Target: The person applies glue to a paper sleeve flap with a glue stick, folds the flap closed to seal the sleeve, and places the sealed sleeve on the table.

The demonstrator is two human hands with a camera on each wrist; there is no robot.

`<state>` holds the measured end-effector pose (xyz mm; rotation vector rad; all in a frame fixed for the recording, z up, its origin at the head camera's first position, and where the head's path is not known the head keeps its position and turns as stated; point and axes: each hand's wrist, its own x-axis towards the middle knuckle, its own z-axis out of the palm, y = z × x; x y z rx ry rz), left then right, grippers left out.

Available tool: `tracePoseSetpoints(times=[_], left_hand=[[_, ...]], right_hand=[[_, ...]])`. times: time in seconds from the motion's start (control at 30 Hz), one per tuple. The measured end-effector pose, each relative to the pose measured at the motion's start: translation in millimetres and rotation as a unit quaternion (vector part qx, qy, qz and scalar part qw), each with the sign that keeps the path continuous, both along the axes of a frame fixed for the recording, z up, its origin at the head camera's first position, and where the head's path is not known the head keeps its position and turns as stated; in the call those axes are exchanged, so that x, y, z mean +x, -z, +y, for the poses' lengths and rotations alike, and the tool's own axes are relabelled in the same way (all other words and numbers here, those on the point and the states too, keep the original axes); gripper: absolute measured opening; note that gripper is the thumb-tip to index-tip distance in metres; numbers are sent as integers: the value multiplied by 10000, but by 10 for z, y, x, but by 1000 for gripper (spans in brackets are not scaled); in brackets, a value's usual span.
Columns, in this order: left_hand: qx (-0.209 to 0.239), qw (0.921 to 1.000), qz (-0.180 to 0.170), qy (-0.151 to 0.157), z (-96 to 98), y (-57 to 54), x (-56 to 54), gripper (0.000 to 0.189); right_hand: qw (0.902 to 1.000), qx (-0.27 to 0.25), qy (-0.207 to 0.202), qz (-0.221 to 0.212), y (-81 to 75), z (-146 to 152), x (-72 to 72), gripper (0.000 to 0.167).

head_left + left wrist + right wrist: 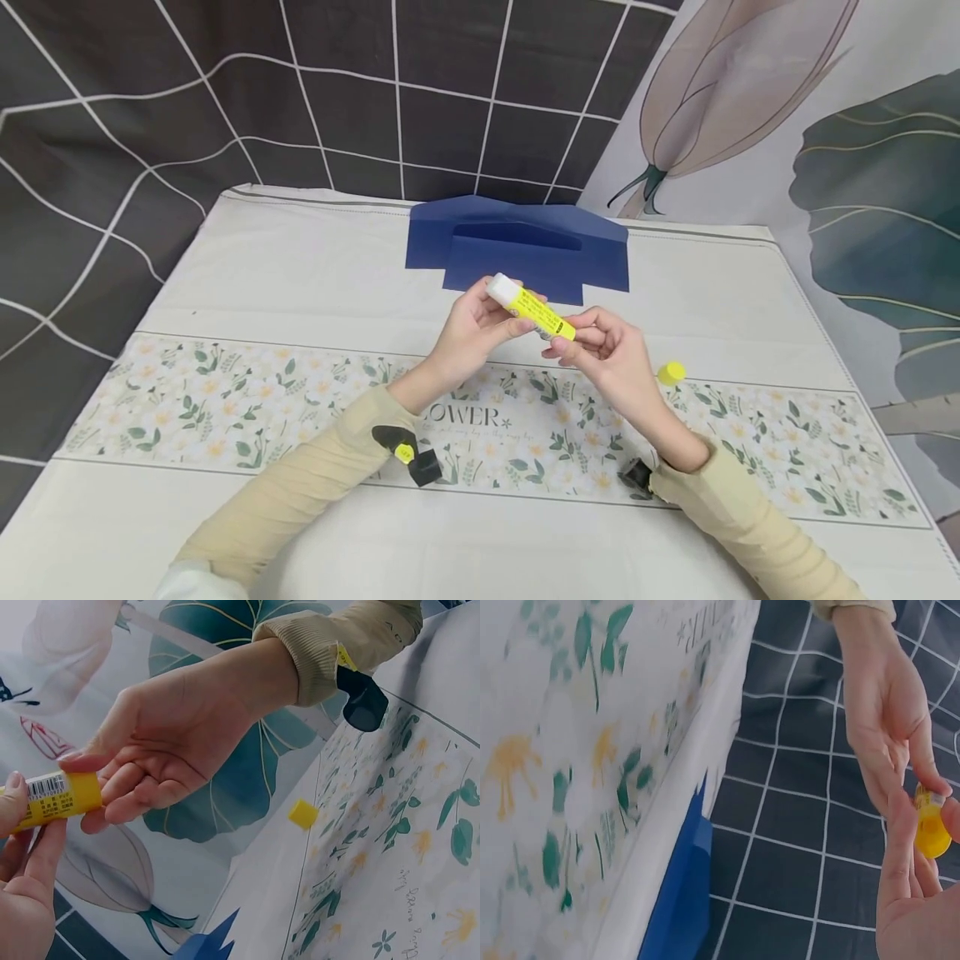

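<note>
A yellow glue stick with a white end is held up tilted between both hands, above the table. My left hand grips its body near the white end, thumb across the front. The fingers and thumb of my right hand pinch its yellow bottom end. In the left wrist view a barcode shows on the glue stick. The right wrist view shows its rounded yellow end between the hands. A yellow cap lies on the table beside the right hand.
A dark blue unfolded paper envelope lies at the table's back edge, beyond the hands. A floral band runs across the white tablecloth. Behind hangs a dark cloth with white grid lines, with a leaf-patterned curtain at right.
</note>
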<state>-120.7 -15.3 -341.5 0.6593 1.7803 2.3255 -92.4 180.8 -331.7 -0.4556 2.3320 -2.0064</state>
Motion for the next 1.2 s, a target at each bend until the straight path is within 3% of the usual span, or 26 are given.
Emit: tracePoseSetpoints(times=[0.17, 0.33, 0.53, 0.8, 1.03, 1.2], left_hand=[[-62, 10000, 1, 58, -1, 9, -10, 38], [71, 9998, -186, -75, 25, 2, -24, 38], [112, 9993, -360, -67, 63, -12, -35, 35], [182, 9989, -438, -16, 84, -15, -66, 43], [-378, 9989, -199, 212, 35, -14, -126, 54], [-982, 9950, -197, 10, -31, 10, -234, 51]], right_hand=[[9986, -256, -328, -339, 13, 10, -11, 13], [9899, -1128, -484, -707, 18, -2, -30, 21], [9725, -1981, -237, -1199, 22, -10, -62, 27], [9687, -2197, 250, -1123, 56, -11, -96, 33], [9634, -2429, 165, -1126, 58, 45, -100, 32], [9622, -2410, 98, -1266, 45, 111, -104, 32]])
